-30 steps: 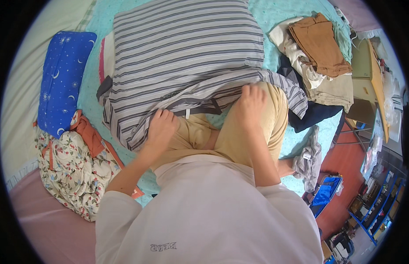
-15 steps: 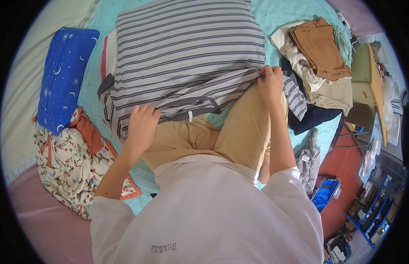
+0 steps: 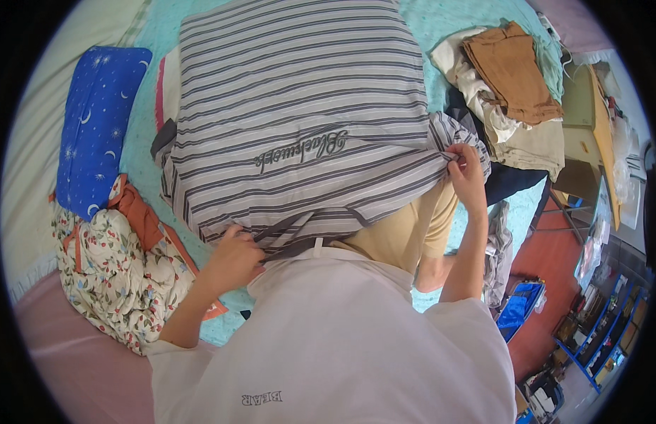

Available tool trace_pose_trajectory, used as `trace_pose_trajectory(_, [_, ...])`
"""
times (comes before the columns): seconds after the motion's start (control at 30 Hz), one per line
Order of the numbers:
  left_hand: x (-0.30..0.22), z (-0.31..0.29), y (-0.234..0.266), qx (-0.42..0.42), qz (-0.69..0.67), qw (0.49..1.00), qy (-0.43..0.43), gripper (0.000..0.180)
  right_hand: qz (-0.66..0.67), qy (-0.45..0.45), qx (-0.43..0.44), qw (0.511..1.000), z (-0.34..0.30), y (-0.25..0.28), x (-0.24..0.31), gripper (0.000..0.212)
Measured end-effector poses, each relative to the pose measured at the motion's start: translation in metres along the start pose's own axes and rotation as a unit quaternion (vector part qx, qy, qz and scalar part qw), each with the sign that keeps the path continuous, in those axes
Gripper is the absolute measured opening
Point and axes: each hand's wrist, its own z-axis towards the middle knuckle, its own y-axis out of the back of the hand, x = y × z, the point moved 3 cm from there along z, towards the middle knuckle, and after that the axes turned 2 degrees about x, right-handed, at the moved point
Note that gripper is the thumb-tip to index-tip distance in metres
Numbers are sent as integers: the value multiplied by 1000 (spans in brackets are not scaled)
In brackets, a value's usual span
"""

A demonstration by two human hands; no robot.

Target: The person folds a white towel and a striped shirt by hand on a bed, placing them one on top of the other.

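A grey-and-white striped shirt [image 3: 300, 78] with dark lettering lies spread before me, its dark collar end drawn over my lap. With my right hand [image 3: 469, 180] I pinch the fabric near the right shoulder, beside a bunched sleeve [image 3: 458, 131]. My left hand [image 3: 235, 260] is closed on the cloth at the near left corner, its fingertips partly hidden in the folds. Beneath the collar edge, my tan trousers [image 3: 398, 226] show.
Folded clothes, with brown shorts [image 3: 511, 74] on top, are piled at the right. On the left lie a blue moon-patterned pillow [image 3: 98, 127] and a crumpled cherry-print quilt [image 3: 123, 275]. A turquoise sheet [image 3: 137, 155] covers the bed. Beyond its right edge are a red floor [image 3: 536, 290] and shelves [image 3: 614, 325].
The collar end has come nearer to my body, and lettering now shows on the shirt. My right hand has moved right and nearer; my left hand has come nearer too.
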Motion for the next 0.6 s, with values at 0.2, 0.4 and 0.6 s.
trace_pose_trajectory(0.2, [-55,79,-8,-218,36,975,-23,36,46,-190,-178,964,-37,-16,-51,36])
trace_pose_trajectory(0.4, [-103,168,-18,-363,-74,926,-78,45,177,-292,-143,929,-17,-24,-38,38])
trace_pose_trajectory(0.6, [-65,201,-21,-434,-21,901,-4,24,473,-250,-194,822,-14,-15,14,12])
